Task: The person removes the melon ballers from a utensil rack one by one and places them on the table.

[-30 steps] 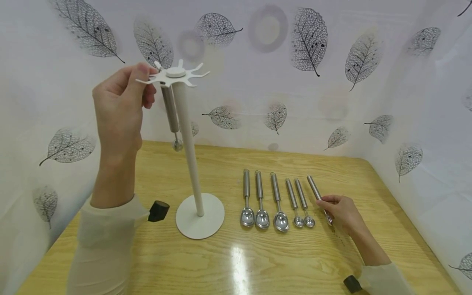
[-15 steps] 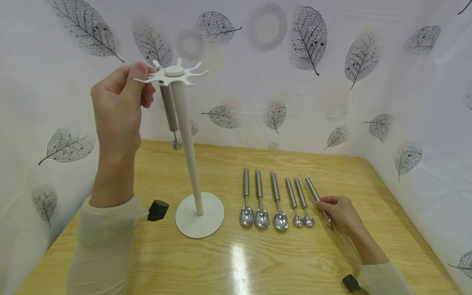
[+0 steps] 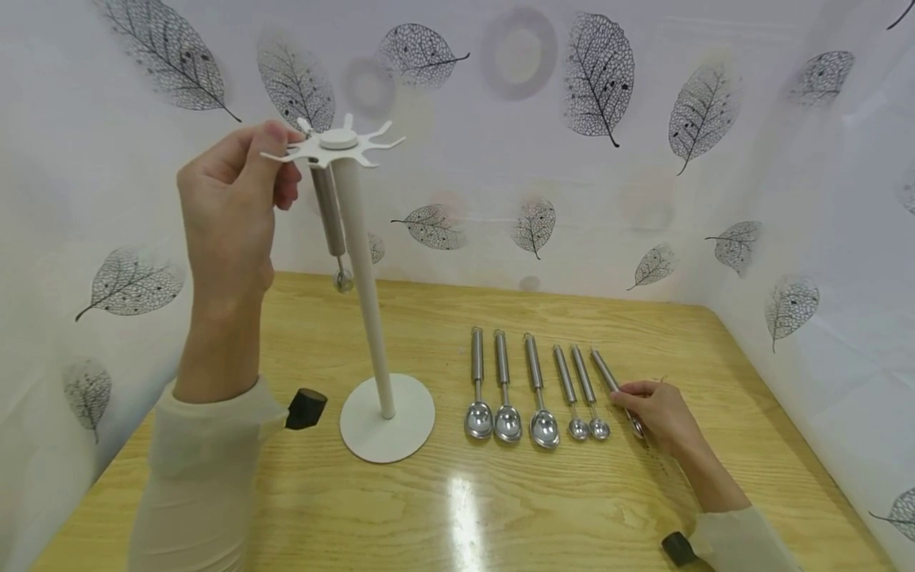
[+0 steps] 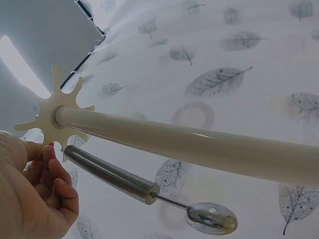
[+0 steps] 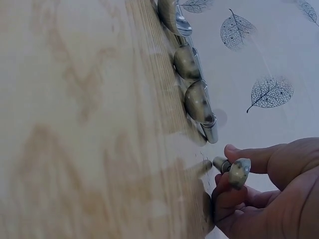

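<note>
In the head view my left hand is raised at the top of a white utensil stand, pinching one of its hooked arms at the left. A steel measuring spoon hangs bowl down from the stand, right by those fingertips. The left wrist view shows this spoon from below; its hanging loop is partly hidden by the fingers. Low on the right, my right hand pinches another steel measuring spoon by its handle, between thumb and fingers. Its bowl faces the right wrist camera.
Several steel spoons lie in a row on the wooden table: larger ones by the stand's round base, two smaller ones beside the right hand. Leaf-printed white cloth encloses the back and sides.
The handle end of the spoon in my right hand has shifted slightly left and down. My left hand, the stand and the hanging spoon look almost still.
</note>
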